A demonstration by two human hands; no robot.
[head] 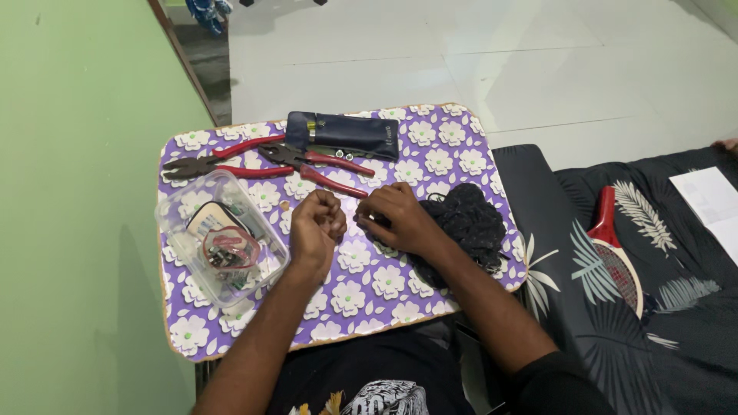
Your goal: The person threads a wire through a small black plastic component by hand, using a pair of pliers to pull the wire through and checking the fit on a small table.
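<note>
Small table (350, 303) with a purple flower-print cover, green wall on the left. Left hand (315, 227) is curled into a loose fist; can't tell what it's pinching. Right hand (396, 217) sits just beside it, fingers bent down on the cover, touching a black mesh bundle (465, 223). Clear tub (219, 238) of parts to the left. Farther back: two red pliers (254, 164), then a dark blue pouch (344, 134).

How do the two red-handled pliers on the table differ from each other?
The left pliers have broad, blunt jaws pointing left; the right pliers look slimmer, with the head pointing up-left. The left pliers lie beside the clear plastic box; the right pliers lie below the dark blue pouch. Both lie untouched.
</note>
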